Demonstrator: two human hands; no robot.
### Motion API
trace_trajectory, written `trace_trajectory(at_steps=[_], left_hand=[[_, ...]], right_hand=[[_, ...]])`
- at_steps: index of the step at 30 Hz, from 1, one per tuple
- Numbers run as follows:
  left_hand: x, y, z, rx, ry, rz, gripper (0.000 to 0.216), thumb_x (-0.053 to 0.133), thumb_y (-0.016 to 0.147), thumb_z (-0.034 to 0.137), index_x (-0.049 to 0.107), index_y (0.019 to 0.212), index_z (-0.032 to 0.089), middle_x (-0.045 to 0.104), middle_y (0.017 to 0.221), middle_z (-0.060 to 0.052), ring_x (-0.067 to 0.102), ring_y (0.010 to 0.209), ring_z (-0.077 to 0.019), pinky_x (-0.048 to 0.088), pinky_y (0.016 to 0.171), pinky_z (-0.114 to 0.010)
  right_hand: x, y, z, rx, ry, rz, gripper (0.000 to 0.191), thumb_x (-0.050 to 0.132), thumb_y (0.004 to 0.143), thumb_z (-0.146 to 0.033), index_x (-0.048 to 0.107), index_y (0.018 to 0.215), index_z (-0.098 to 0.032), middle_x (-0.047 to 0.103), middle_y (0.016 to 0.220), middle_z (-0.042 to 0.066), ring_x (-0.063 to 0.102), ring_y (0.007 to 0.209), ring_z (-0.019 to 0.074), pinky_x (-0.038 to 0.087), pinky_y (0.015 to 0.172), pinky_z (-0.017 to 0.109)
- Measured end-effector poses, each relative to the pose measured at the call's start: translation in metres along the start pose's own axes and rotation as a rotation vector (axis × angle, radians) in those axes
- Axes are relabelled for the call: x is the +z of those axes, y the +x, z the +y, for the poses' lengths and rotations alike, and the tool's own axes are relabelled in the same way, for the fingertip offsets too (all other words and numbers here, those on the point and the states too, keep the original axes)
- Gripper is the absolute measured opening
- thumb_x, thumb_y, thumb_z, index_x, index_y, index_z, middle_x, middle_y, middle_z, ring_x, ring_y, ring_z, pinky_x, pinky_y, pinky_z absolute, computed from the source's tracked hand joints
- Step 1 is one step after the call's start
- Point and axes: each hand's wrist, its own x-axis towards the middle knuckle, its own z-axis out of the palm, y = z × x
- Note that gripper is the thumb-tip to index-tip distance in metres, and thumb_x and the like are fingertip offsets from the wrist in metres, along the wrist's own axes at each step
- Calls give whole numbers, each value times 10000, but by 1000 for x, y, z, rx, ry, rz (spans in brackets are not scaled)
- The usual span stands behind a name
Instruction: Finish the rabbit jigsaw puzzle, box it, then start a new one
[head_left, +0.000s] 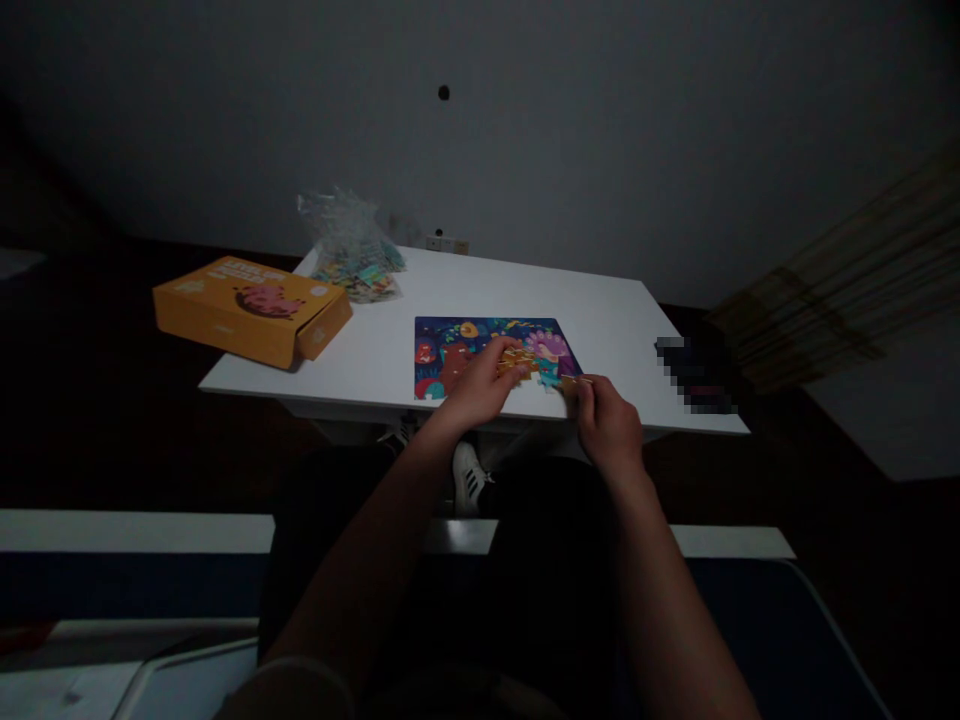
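A colourful jigsaw puzzle (480,345) lies near the front edge of a small white table (615,310). My left hand (480,385) rests on the puzzle's lower middle, fingers curled and pressing on orange pieces (517,362). My right hand (606,420) is at the puzzle's lower right corner, its fingers pinched on a small puzzle piece (574,383). The room is dim, so fine detail is hard to make out.
An orange puzzle box (247,310) overhangs the table's left corner. Behind it sits a clear plastic bag of loose pieces (352,250). A dark blurred object (694,375) lies at the table's right edge. My legs and a white shoe (469,478) show below the table.
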Motion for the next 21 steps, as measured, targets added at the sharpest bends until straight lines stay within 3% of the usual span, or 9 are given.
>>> trace_trajectory(at_steps=[4,7,10,13,16,19,21], left_hand=[[2,1,-1,-69,-75,21,263,709,1081,252,608,1324,248,757,1271,-96,761,1052,-245,668,967,-449],[-1,0,-1,-20,-23,28,333,692,1069,205,617,1389,252,742,1380,-112,745,1194,-274,633,1109,-508],[-4,-2,0,13,-26,29,318,591,1110,195,639,1417,262,737,1437,-111,703,1337,-290,584,1207,-527],[-6,-3,0,3,-93,-11,284,494,1188,345,662,1398,256,742,1431,-124,712,1326,-290,600,1177,-507],[-8,-3,0,41,-71,-88,333,602,1159,434,643,1437,255,730,1470,-140,711,1345,-301,578,1202,-514],[-11,-3,1,90,37,-170,470,772,1062,382,615,1485,250,698,1551,-148,668,1447,-329,512,1284,-547],[-12,-3,2,108,101,-218,478,792,1050,366,623,1484,256,697,1565,-141,650,1485,-338,497,1304,-553]], right_hand=[[5,7,-31,-160,276,90,379,525,1158,-488,802,1095,-236,843,1041,120,780,969,296,598,872,419],[16,10,-51,-245,425,74,277,630,1129,-434,819,1056,-245,835,1048,101,773,996,283,618,913,431],[32,12,-59,-161,498,58,239,717,1075,-452,828,1132,-248,843,1097,92,771,935,272,634,884,447],[46,14,-59,-5,602,61,395,815,984,-529,802,1250,-238,852,1106,93,762,828,251,646,781,423],[51,14,-58,79,650,75,370,880,904,-547,793,1065,-225,812,895,50,730,705,226,612,654,362],[45,12,-53,-39,597,42,259,843,933,-488,786,893,-238,791,848,43,732,720,228,601,665,358],[36,7,-44,-145,558,-7,219,796,989,-457,818,921,-250,822,918,60,774,826,254,635,762,395]])
